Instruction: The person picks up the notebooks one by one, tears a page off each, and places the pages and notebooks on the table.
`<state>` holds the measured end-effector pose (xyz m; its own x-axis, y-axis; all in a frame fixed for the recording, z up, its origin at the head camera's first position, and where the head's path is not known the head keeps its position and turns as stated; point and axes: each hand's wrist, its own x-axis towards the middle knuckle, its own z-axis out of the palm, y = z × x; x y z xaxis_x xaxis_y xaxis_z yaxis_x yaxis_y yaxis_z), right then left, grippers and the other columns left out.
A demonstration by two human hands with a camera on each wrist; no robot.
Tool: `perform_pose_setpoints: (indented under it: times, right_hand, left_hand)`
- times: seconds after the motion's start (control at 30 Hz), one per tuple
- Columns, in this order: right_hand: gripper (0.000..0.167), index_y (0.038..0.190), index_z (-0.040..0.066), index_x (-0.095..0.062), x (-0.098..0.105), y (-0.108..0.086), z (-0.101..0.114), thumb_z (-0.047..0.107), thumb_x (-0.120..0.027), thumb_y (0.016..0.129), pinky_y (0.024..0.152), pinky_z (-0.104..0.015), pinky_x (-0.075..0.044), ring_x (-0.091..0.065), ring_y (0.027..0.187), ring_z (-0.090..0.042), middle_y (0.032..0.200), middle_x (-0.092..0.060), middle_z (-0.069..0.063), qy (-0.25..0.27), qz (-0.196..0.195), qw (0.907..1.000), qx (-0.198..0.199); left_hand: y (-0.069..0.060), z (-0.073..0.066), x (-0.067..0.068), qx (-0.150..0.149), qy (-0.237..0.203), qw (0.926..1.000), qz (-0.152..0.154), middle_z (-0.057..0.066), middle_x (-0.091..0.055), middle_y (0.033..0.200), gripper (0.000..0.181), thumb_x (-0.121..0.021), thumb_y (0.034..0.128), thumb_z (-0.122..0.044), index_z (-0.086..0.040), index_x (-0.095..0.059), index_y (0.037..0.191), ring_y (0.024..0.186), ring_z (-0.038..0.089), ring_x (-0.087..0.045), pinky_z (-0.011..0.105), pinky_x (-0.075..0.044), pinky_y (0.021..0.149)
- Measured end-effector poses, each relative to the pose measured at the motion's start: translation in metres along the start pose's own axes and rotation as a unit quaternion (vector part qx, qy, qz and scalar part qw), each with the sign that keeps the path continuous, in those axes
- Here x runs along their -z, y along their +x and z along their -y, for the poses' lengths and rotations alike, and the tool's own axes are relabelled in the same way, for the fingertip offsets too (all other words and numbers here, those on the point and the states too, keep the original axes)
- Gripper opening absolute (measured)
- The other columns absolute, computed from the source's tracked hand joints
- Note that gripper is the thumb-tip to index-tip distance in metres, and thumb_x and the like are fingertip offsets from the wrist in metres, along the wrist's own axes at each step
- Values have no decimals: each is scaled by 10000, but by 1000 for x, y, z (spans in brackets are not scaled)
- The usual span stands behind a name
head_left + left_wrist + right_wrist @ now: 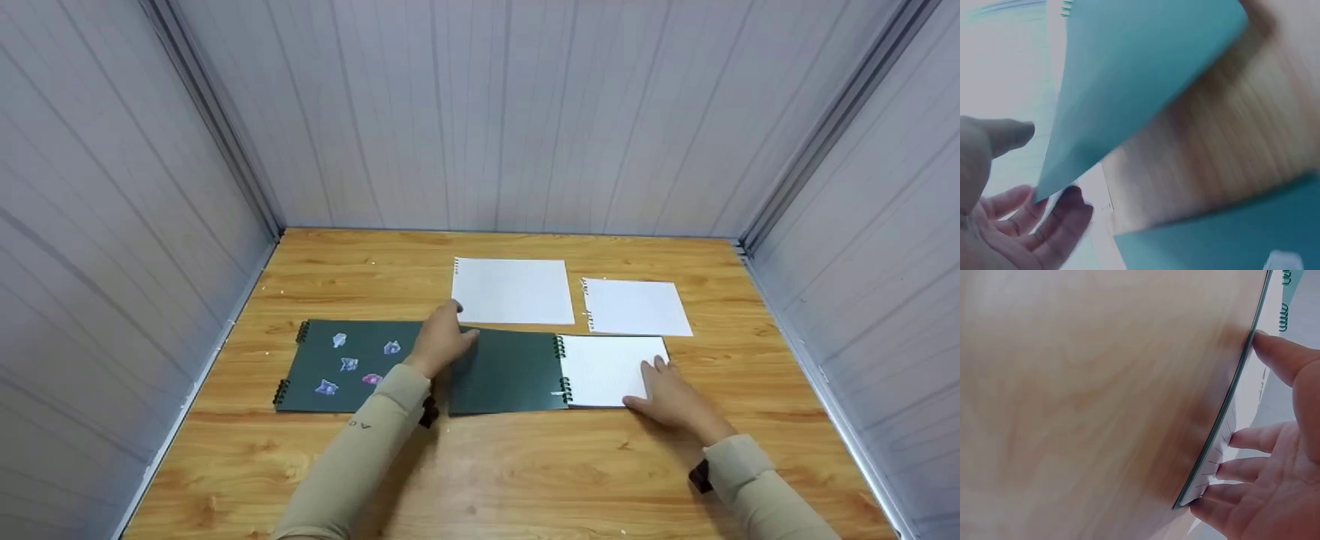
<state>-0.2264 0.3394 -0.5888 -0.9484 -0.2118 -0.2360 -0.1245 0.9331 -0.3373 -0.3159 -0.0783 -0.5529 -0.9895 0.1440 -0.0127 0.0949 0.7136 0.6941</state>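
A spiral notebook lies opened out, its dark green cover (510, 371) to the left of the coil and its white page (604, 367) to the right. My left hand (442, 341) is at the cover's far left corner. In the left wrist view that corner of the cover (1106, 84) is raised; the fingers (1053, 225) touch it, while the thumb stands apart. On the notebook's right side rests my right hand (671, 394), its thumb (1280, 354) at the edge and its extended fingers touching farther along.
Left of the opened notebook lies a closed green spiral notebook (315, 356) with several small stickers. Two loose white sheets, a larger one (514, 292) and a smaller one (637, 307), lie behind. Pale panel walls (487, 112) enclose the wooden table (525, 472).
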Motion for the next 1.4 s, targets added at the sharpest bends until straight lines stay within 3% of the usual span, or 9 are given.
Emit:
perform_pose_setpoints:
  times: [0.17, 0.3, 0.47, 0.67, 0.77, 0.87, 1.07, 1.27, 1.4]
  right_hand:
    - [939, 1584, -228, -304, 1, -1, 4, 460, -673, 1063, 1294, -726, -201, -174, 1576, -658, 1661, -204, -496, 88, 108, 9998, -138]
    - [959, 1594, -221, -288, 1, -1, 6, 479, -669, 1061, 1298, -728, -181, -143, 1578, -664, 1671, -171, -493, 183, 169, 9994, -237]
    - [974, 1595, -218, -290, 0, 0, 5, 502, -666, 1058, 1297, -729, -180, -141, 1574, -670, 1668, -170, -495, 169, 209, 9993, -261]
    - [975, 1594, -218, -294, -1, 0, 4, 504, -669, 1057, 1298, -727, -180, -150, 1574, -667, 1667, -175, -495, 145, 218, 9993, -271]
    - [961, 1590, -221, -300, -2, 0, 5, 488, -671, 1058, 1295, -730, -190, -162, 1570, -671, 1661, -186, -502, 122, 175, 9995, -244]
    - [951, 1588, -220, -306, -2, 0, 7, 473, -681, 1055, 1286, -738, -206, -169, 1562, -683, 1657, -191, -508, 140, 99, 9996, -231]
    - [961, 1599, -203, -310, -2, 1, 9, 483, -693, 1045, 1290, -735, -199, -161, 1568, -678, 1670, -185, -492, 193, 71, 9993, -328]
    - [853, 1569, -187, -397, 7, 0, 8, 422, -700, 1053, 1280, -732, -242, -243, 1566, -643, 1648, -299, -467, 546, 38, 9980, -303]
    - [648, 1489, -158, -520, 22, 2, 12, 310, -687, 1073, 1224, -725, -358, -408, 1500, -603, 1566, -468, -424, 1291, -542, 9898, -262]
  left_hand:
    - [-6, 1, 5, 234, -1472, 9887, -136, 316, -604, 1453, 674, -760, 1007, -104, 61, -400, 1552, 1317, 430, -639, 567, -550, 1109]
    - [-16, 3, 7, 513, -1784, 9826, -78, 345, -559, 1494, 734, -770, 995, -123, 82, -357, 1567, 1412, 444, -575, 580, -492, 1182]
    - [-31, 5, 7, 1029, -2032, 9734, 265, 281, -616, 1396, 669, -772, 983, -137, 56, -447, 1534, 1270, 389, -639, 554, -546, 1102]
    - [-49, -3, 1, 998, -2845, 9522, 491, 266, -676, 1368, 468, -628, 949, 54, 72, -559, 1411, 1274, 391, -676, 582, -543, 1130]
    - [-58, -13, -3, 687, -3241, 9428, 371, 267, -662, 1397, 500, -565, 930, 87, 69, -562, 1429, 1316, 391, -647, 587, -543, 1128]
    - [-66, -27, -10, 56, -3516, 9358, 240, 283, -613, 1458, 542, -539, 943, 79, 65, -534, 1484, 1356, 415, -614, 560, -566, 1103]
    - [-77, -52, -31, -1126, -3364, 9341, 401, 266, -496, 1621, 640, -543, 1027, 22, -2, -385, 1647, 1410, 441, -587, 536, -573, 1103]
    - [-76, -71, -67, -1598, -3335, 9251, 858, 268, -443, 1646, 745, -553, 1026, 54, -17, -256, 1705, 1373, 481, -604, 487, -617, 1051]
    - [-71, -79, -88, -1775, -2822, 9363, 1106, 233, -393, 1701, 792, -573, 1029, 26, -42, -206, 1728, 1465, 434, -551, 414, -584, 1099]
